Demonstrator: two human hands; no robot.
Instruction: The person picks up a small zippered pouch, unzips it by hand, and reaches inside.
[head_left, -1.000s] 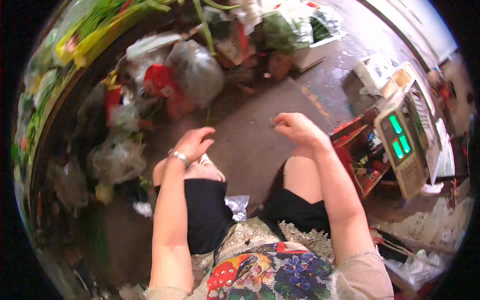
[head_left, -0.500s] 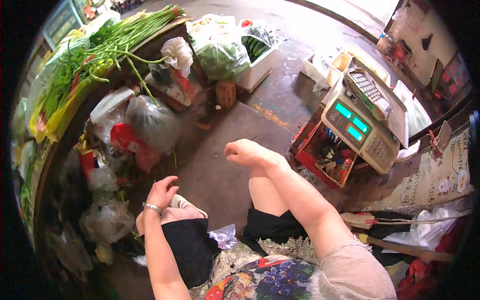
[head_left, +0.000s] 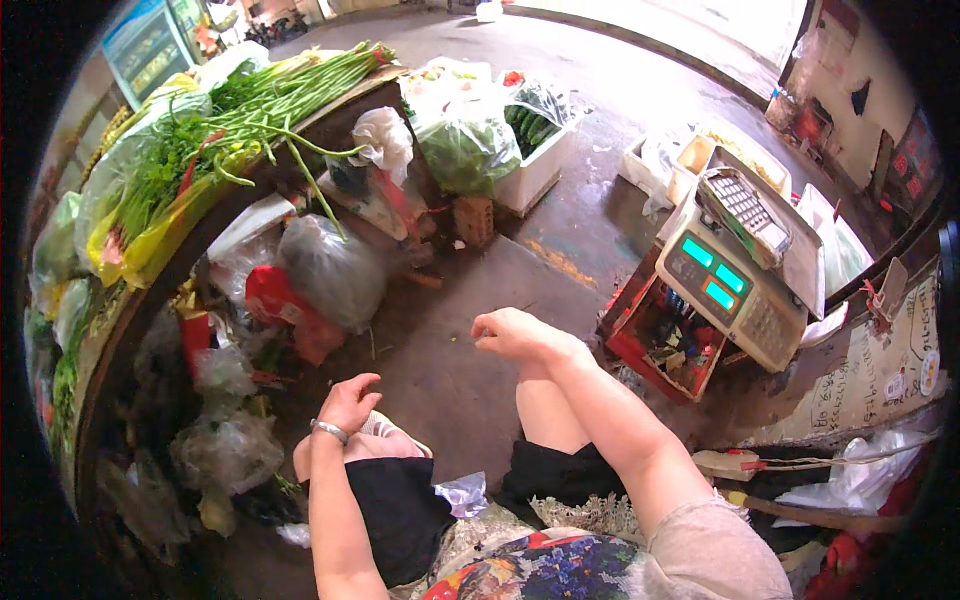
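Observation:
My left hand [head_left: 348, 405] rests by my left knee, a silver bracelet [head_left: 330, 431] round its wrist. Its fingers are loosely apart and hold nothing. Over my right knee my right forearm lies across, and my right hand [head_left: 512, 333] hangs past it with slack, slightly bent fingers and nothing visible in them. Nearest to the left hand are the crumpled clear plastic bags [head_left: 228, 445] on the left. To the right of the right hand stands an electronic scale [head_left: 735, 290] with lit green displays, above a red box [head_left: 665, 345] of small items.
Long green beans [head_left: 300, 85] and leafy greens lie on a raised stand at the left. Below are a grey plastic bag [head_left: 333, 270] and a red bag [head_left: 285, 305]. Ahead stands a white foam box [head_left: 535, 180] of cucumbers. A wooden stick [head_left: 810, 512] lies at lower right.
The whole view has shifted, so the surroundings sit slightly lower and further right. Both hands keep nearly the same pose over my knees.

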